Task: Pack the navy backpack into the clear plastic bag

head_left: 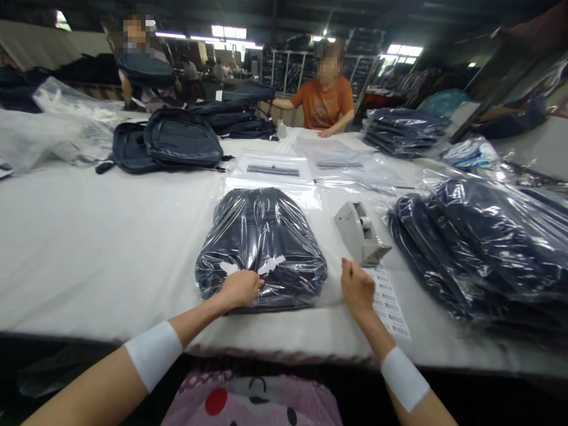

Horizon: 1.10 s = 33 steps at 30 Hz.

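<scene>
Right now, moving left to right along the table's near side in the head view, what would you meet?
Plastic-wrapped dark bag with the left hand over it → right hand → sheet of printed labels → pile of plastic-wrapped bags.

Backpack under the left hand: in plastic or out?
In: shiny, creased clear plastic covers the dark backpack across its front.

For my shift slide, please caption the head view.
Left hand on a plastic-wrapped bag, right hand near the tape dispenser.
</scene>
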Motion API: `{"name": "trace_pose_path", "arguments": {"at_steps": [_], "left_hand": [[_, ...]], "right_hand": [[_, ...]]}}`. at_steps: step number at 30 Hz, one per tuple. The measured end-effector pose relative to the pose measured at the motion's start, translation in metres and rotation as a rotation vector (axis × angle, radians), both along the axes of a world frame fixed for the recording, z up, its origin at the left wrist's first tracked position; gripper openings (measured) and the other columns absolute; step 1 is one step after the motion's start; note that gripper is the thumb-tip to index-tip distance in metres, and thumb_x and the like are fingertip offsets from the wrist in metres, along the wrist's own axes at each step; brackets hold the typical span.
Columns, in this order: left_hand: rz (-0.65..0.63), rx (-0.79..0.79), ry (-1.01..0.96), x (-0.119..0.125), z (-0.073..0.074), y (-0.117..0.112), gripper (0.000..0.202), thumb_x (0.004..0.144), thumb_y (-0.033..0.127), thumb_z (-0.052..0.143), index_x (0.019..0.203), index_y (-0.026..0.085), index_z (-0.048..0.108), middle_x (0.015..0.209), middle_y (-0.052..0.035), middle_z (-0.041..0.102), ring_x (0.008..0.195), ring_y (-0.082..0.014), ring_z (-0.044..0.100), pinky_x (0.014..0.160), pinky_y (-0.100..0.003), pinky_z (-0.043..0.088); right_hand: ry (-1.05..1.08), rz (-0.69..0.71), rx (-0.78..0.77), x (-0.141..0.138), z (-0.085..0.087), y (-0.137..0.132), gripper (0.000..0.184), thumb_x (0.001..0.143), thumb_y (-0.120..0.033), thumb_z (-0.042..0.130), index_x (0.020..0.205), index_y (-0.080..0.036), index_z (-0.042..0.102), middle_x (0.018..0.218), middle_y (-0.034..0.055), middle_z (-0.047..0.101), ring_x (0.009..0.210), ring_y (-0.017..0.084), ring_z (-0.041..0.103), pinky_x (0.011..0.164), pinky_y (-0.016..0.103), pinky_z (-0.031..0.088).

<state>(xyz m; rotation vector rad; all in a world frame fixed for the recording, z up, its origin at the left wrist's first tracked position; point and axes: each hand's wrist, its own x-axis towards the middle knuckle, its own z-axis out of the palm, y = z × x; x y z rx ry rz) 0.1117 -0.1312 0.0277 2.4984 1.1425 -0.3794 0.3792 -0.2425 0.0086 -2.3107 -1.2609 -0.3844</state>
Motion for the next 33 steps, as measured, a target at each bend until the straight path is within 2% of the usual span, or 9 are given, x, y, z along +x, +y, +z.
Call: {"name": "trace_pose_path", "arguments": {"at_steps": [2,5,9,15,18,21,25,29,33], "left_hand": [[-0.020,-0.002,-0.008,-0.001,0.001,0.000,0.036,0.089,0.034,0.039,0.082,0.016,0.069,0.087,-0.0156,0.071,0.085,-0.0287,0.067,0.069,-0.033,0.049],[-0.094,0.001,-0.036,-0.006,0.005,0.000,0.019,0.079,0.028,0.054,0.085,0.018,0.069,0.086,-0.0124,0.070,0.084,-0.0303,0.067,0.069,-0.034,0.049],[-0.176,-0.005,-0.099,-0.013,0.008,-0.003,0.018,0.078,0.031,0.057,0.091,0.021,0.066,0.090,-0.0089,0.071,0.082,-0.0281,0.067,0.068,-0.033,0.049],[-0.154,-0.058,-0.220,-0.029,0.030,-0.006,0.024,0.091,0.034,0.040,0.098,0.020,0.059,0.088,-0.0057,0.070,0.075,-0.0203,0.065,0.068,-0.028,0.048],[-0.082,-0.183,-0.443,-0.073,0.059,-0.001,0.029,0.095,0.033,0.034,0.111,0.022,0.055,0.097,-0.0036,0.068,0.085,-0.0173,0.064,0.078,-0.027,0.048],[-0.069,-0.158,-0.541,-0.138,0.074,0.003,0.052,0.084,0.038,0.058,0.132,0.024,0.043,0.130,-0.0083,0.053,0.119,-0.0234,0.050,0.102,-0.037,0.040],[-0.289,0.161,-0.285,-0.196,0.050,-0.002,0.100,0.060,0.031,0.083,0.143,0.034,0.027,0.152,-0.0127,0.025,0.135,-0.0352,0.029,0.111,-0.058,0.023],[-0.519,0.380,-0.327,-0.194,0.020,-0.005,0.069,0.081,0.005,0.060,0.130,0.051,0.043,0.148,-0.0008,0.037,0.130,-0.0232,0.041,0.115,-0.057,0.017],[-0.563,0.171,-0.482,-0.172,0.016,0.000,0.048,0.090,0.009,0.046,0.123,0.042,0.055,0.134,0.0011,0.056,0.113,-0.0154,0.056,0.112,-0.038,0.031]], "right_hand": [[0.253,0.122,0.109,-0.025,0.021,0.002,0.041,0.096,-0.043,0.029,0.092,-0.015,0.059,0.067,0.0058,0.064,0.054,0.014,0.056,0.051,0.026,0.035],[0.778,0.672,0.023,-0.080,0.034,0.014,0.037,0.088,-0.038,0.051,0.121,-0.021,0.046,0.090,0.0028,0.067,0.051,0.010,0.055,0.050,0.024,0.041],[0.704,1.037,-0.224,-0.126,0.016,0.036,0.057,0.071,-0.020,0.070,0.124,-0.023,0.049,0.101,0.0037,0.064,0.069,0.013,0.060,0.068,0.027,0.047],[0.493,1.048,-0.317,-0.122,-0.007,0.044,0.033,0.077,-0.025,0.067,0.109,-0.025,0.061,0.086,-0.0008,0.064,0.077,0.015,0.059,0.069,0.024,0.042],[0.423,1.049,-0.298,-0.121,-0.009,0.044,0.012,0.083,-0.031,0.063,0.091,-0.024,0.069,0.074,-0.0014,0.060,0.068,0.012,0.056,0.062,0.023,0.039],[0.425,1.074,-0.256,-0.123,-0.010,0.045,0.016,0.086,-0.033,0.058,0.084,-0.024,0.071,0.072,-0.0005,0.059,0.067,0.012,0.056,0.060,0.022,0.039],[0.453,1.076,-0.252,-0.123,-0.007,0.047,0.019,0.088,-0.034,0.056,0.082,-0.024,0.071,0.072,-0.0004,0.059,0.067,0.011,0.056,0.060,0.022,0.039],[0.472,1.073,-0.267,-0.123,-0.005,0.048,0.018,0.087,-0.034,0.057,0.081,-0.023,0.070,0.072,-0.0007,0.059,0.067,0.011,0.056,0.061,0.022,0.040],[0.458,1.068,-0.276,-0.124,-0.005,0.048,0.024,0.088,-0.039,0.056,0.080,-0.023,0.071,0.069,-0.0008,0.055,0.064,0.011,0.053,0.059,0.022,0.039]]}}
